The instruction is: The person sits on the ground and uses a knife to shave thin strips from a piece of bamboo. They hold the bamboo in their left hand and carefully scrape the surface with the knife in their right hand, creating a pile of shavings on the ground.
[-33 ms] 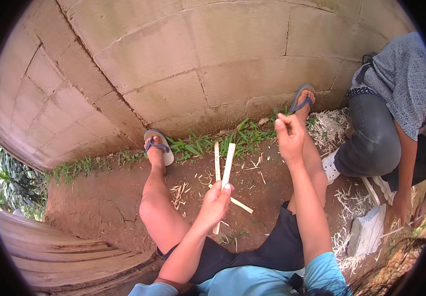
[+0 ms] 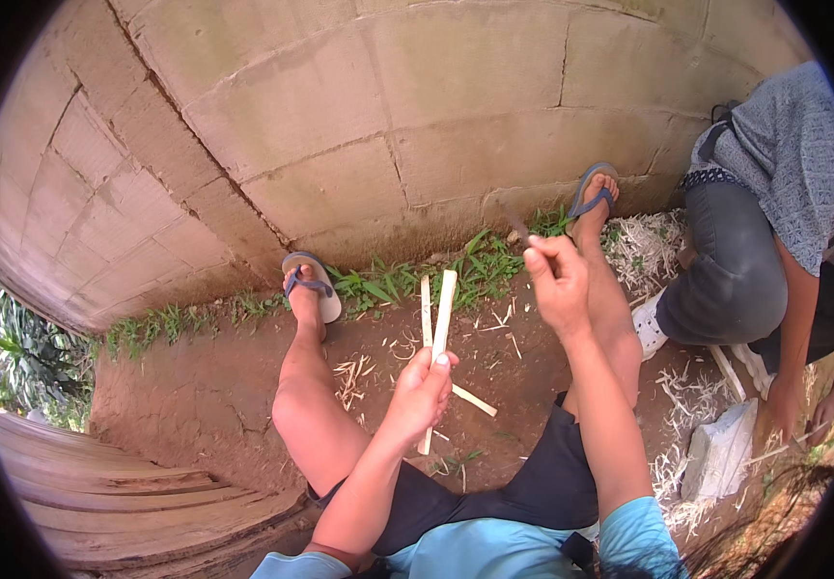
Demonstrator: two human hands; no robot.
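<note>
Pale bamboo strips point(image 2: 439, 314), two thin ones held side by side, stand nearly upright in the left hand point(image 2: 424, 391), above the bare earth between the person's legs. The grip of this hand is pressed together around the lower part of the strips, with the thumb on top, and their lower end comes out below the fist. The two strips are apart at the top, so I judge that one piece is already split along most of its length. The right hand point(image 2: 557, 280) is raised higher and to the right, well apart from the strips; its grip is pinched around a thin dark blade point(image 2: 514, 220), which points up and is blurred, so I cannot tell its exact shape. The blade does not touch the strips at this moment. Another pale strip point(image 2: 473, 400) lies on the soil just beside the left hand, and small shavings point(image 2: 351, 378) are scattered near the left leg, so some cutting seems done; how much is left I cannot tell. Both feet wear blue sandals point(image 2: 309, 287) near the grass point(image 2: 388, 285) at the foot of a concrete block wall point(image 2: 340, 125). On the right a second person point(image 2: 774, 222) squats near a bigger heap of white shavings point(image 2: 644, 246), and a flat stone point(image 2: 721, 449) lies close by.
</note>
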